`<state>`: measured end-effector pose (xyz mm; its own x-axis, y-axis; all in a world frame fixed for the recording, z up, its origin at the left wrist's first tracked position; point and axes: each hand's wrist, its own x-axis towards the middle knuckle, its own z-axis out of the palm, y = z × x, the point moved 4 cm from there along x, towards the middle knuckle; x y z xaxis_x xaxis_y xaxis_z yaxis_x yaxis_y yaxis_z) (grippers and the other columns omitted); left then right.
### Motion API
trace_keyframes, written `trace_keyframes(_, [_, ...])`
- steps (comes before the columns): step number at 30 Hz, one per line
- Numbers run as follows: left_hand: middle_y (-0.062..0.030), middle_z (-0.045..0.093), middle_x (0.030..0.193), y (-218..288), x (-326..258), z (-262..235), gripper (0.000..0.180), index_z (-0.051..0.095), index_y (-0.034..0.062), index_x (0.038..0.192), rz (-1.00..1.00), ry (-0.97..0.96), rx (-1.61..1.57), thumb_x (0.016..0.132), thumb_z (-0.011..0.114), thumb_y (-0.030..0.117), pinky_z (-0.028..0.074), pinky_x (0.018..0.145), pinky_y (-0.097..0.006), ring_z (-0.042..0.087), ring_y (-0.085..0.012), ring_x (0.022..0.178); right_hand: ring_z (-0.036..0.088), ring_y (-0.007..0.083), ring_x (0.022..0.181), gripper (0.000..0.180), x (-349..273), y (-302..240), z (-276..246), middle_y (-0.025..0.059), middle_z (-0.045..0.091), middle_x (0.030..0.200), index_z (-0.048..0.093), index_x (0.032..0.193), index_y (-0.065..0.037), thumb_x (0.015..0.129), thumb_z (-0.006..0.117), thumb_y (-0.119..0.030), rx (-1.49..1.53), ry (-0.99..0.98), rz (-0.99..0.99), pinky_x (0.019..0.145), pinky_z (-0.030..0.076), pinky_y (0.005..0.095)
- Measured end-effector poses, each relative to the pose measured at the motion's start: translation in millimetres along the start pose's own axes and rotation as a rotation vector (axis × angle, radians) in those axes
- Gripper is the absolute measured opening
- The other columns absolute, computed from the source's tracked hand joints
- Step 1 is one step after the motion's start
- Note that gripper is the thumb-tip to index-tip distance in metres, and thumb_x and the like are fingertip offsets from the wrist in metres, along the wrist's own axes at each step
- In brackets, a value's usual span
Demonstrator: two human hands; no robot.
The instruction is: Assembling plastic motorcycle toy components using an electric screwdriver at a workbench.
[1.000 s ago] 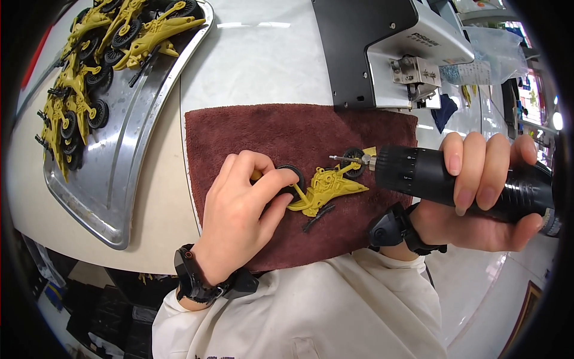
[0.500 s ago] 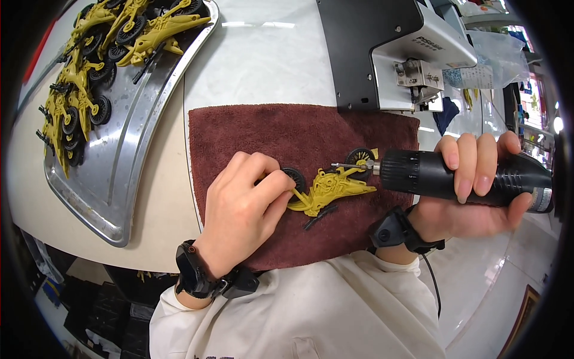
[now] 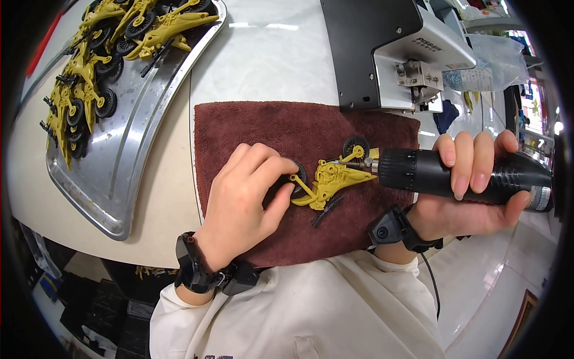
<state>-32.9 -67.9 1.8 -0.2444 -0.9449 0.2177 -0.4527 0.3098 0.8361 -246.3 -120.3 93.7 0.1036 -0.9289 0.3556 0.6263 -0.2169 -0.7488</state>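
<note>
A yellow toy motorcycle (image 3: 335, 180) with black spoked wheels lies on its side on a dark red towel (image 3: 257, 122). My left hand (image 3: 251, 182) holds its left-hand black wheel (image 3: 299, 178) between thumb and index finger, beside the yellow fork. In my right hand (image 3: 472, 173) is a black electric screwdriver (image 3: 415, 172), held level with its tip pointing left. The bit lies over the upper right part of the body, just below the other wheel (image 3: 355, 148); whether it touches a screw I cannot tell. A black handlebar piece (image 3: 327, 210) sticks out below the body.
A metal tray (image 3: 122, 179) on the left carries several yellow toy motorcycles (image 3: 167, 35). Behind the towel stands a black and white machine (image 3: 365, 54) with a metal clamp-like head (image 3: 418, 76). A clear plastic bag (image 3: 493, 63) sits at the back right.
The motorcycle has turned slightly, its right-hand wheel moving a little up and left. My left fingers have opened a little around the left-hand wheel. The screwdriver has barely moved.
</note>
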Motion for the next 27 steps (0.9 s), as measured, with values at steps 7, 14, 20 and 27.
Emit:
trace_keyframes(7, [-0.0139,0.055,0.118,47.2,-18.0,9.6,0.058,0.059,0.0051,0.117,0.051,-0.068,0.255,0.062,0.075,0.009,0.042,0.09,-0.044,0.053,-0.0316,0.106,0.045,0.0104,0.057,0.051,-1.1,-11.0,-0.2,-0.0009,0.047,0.068,0.053,0.114,-0.002,0.08,0.067,-0.038,-0.043,0.049,-0.051,0.07,0.037,0.0304])
trace_keyframes(14, [-0.0152,0.042,0.143,59.4,-43.6,58.9,0.05,0.051,0.0036,0.132,0.062,-0.234,0.612,0.085,0.055,0.019,0.033,0.106,-0.048,0.044,-0.0326,0.127,0.044,0.0098,0.057,0.051,-1.4,-23.0,-3.0,-0.001,0.047,0.066,0.055,0.111,-0.002,0.077,0.071,-0.035,-0.076,0.091,-0.071,0.07,0.036,0.0292])
trace_keyframes(20, [-0.0121,0.04,0.143,57.4,-49.6,68.4,0.063,0.045,0.0067,0.139,0.022,-0.232,0.793,0.082,0.062,0.03,0.035,0.103,-0.046,0.041,-0.0304,0.13,0.045,0.0134,0.057,0.056,-0.2,-23.3,-9.4,0.0,0.048,0.069,0.053,0.119,-0.005,0.084,0.062,-0.047,-0.112,0.048,-0.071,0.067,0.036,0.0339])
trace_keyframes(27, [-0.009,0.037,0.146,57.1,-53.5,64.7,0.07,0.046,0.0112,0.139,0.0,-0.245,0.813,0.078,0.066,0.038,0.032,0.102,-0.052,0.039,-0.0265,0.131,0.045,0.0133,0.057,0.054,2.1,-24.3,-8.9,-0.0006,0.048,0.069,0.053,0.117,-0.005,0.083,0.063,-0.046,-0.134,0.049,-0.049,0.069,0.036,0.0343])
